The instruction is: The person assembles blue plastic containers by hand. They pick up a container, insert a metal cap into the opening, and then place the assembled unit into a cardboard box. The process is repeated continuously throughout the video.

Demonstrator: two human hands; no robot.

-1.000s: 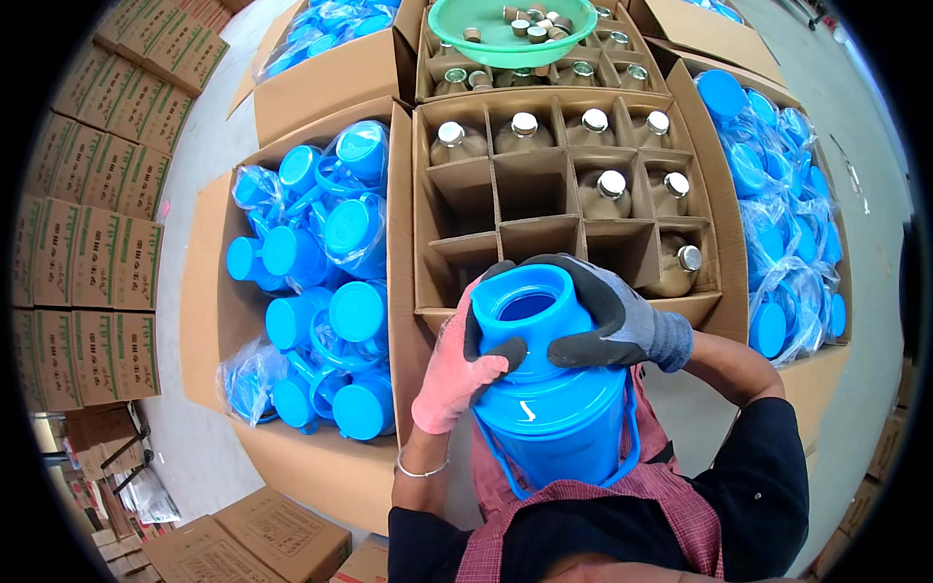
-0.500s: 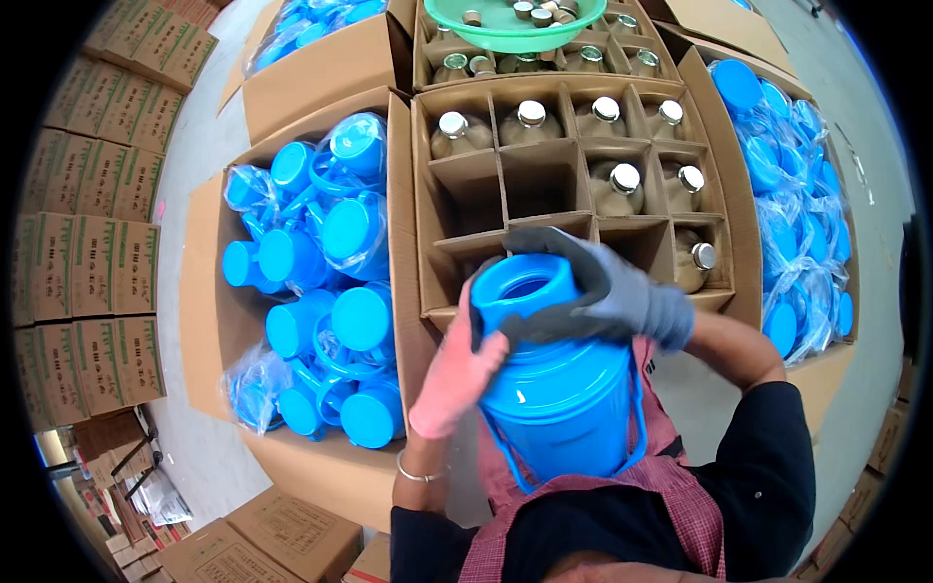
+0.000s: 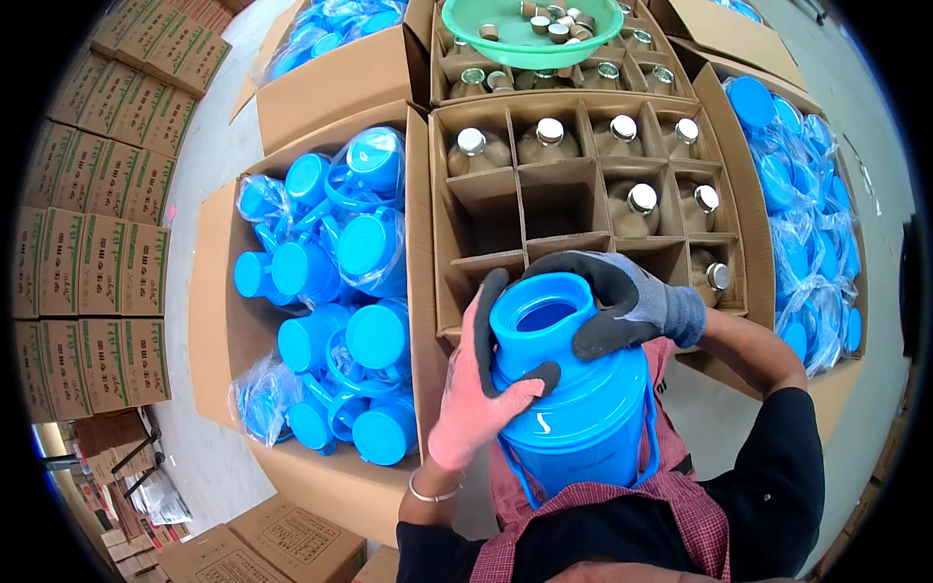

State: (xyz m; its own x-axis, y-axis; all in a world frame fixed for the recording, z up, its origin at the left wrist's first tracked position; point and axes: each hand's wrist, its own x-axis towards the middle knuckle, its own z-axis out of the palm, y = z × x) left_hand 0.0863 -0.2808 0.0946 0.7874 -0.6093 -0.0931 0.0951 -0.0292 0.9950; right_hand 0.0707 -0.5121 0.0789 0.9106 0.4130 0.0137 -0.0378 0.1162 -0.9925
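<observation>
A blue plastic vacuum flask casing [image 3: 583, 428] stands upright against my checked apron, its round mouth uncovered at the top. A carrying handle hangs along its sides. My left hand [image 3: 486, 389], in a pink and black glove, grips the left side of the neck, with the thumb across its front. Opposite it, my right hand [image 3: 632, 303], in a grey-blue and black glove, curls round the back and right of the neck. Just beyond my hands is a divided cardboard box [image 3: 569, 241] with several round bottles [image 3: 637, 209] with pale caps; some compartments show no bottle.
Cartons of blue plastic jug-like parts [image 3: 374, 335], some in clear bags, stand left and right [image 3: 826, 243]. A green basin [image 3: 530, 49] with small brownish caps rests on a farther bottle box. Stacked cartons [image 3: 92, 262] line the left; more boxes [image 3: 282, 534] sit at lower left.
Both hands have shifted their hold on the neck: the right palm has drawn back to the right side, leaving the front and mouth more exposed. The view has shifted slightly.
</observation>
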